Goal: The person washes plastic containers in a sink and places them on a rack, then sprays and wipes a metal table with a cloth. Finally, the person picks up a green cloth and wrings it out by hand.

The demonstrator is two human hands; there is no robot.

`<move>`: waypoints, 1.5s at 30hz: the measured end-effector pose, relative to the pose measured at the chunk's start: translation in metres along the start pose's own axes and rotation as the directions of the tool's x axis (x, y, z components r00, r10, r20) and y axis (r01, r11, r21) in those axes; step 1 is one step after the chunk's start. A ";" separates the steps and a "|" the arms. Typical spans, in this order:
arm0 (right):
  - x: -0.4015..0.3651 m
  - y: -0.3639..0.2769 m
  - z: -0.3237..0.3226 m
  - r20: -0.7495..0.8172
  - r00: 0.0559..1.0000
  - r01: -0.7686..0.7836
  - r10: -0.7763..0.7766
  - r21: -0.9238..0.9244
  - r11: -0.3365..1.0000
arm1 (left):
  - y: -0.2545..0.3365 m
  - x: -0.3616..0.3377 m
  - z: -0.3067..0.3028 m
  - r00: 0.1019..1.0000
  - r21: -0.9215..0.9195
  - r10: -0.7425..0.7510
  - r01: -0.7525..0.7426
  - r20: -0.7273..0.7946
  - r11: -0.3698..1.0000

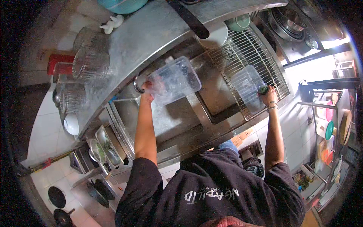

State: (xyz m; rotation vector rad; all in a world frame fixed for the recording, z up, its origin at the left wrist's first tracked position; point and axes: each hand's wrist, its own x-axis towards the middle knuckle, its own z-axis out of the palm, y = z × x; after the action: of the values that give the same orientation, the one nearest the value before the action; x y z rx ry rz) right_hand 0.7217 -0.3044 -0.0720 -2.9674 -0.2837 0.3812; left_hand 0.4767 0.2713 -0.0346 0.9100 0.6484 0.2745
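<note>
My left hand point(152, 90) is closed on the near-left end of a clear plastic container point(177, 77), which is tilted above the left sink basin point(166, 123). Part of that hand is blurred behind the cloudy plastic, beside a chrome ring-shaped fitting point(138, 84). My right hand point(269, 94) is wrapped round a dark green scouring pad point(263, 89). It is at the right edge of a flat clear plastic piece point(247, 87), perhaps a lid, lying over the wire rack point(242, 49). Whether the fingers also grip this piece is hidden.
A white bowl point(215, 36) and a pale green bowl point(240, 22) stand beside the rack. A dark pan handle point(187, 19) juts over the steel counter point(151, 26). Glass jars point(90, 56) line the left side. Stacked metal bowls point(289, 22) sit at upper right.
</note>
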 end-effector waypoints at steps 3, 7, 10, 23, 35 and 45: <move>-0.008 -0.007 -0.002 -0.047 0.998 -0.032 0.033 0.032 0.999 | 0.015 -0.004 0.006 0.993 0.128 0.107 -0.112 0.038 0.986; -0.013 -0.021 -0.015 0.047 0.998 -0.058 0.053 0.115 0.992 | 0.030 -0.028 0.022 0.959 0.453 0.275 -0.277 0.071 0.847; -0.007 -0.005 0.003 -0.052 0.998 0.044 -0.039 0.112 0.993 | 0.009 -0.045 0.055 0.834 0.598 0.538 -0.495 0.122 0.631; -0.057 -0.008 -0.051 -0.011 0.997 -0.014 0.072 0.942 0.336 | -0.035 -0.079 0.137 0.375 0.497 0.335 -0.737 0.864 -0.458; -0.079 0.050 -0.095 0.145 0.944 -0.034 0.295 0.936 -0.352 | -0.143 -0.065 0.251 0.192 0.192 0.055 -0.837 0.980 -0.512; -0.077 -0.088 -0.060 0.164 0.975 -0.162 -0.148 0.986 0.026 | -0.170 -0.087 0.183 0.740 0.315 0.437 -0.634 0.511 0.706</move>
State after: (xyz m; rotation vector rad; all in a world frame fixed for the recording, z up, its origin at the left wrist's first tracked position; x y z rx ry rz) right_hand 0.6491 -0.2406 0.0176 -1.4033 0.0424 0.5846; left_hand 0.5158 0.0110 -0.0549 1.5931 0.0192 0.4598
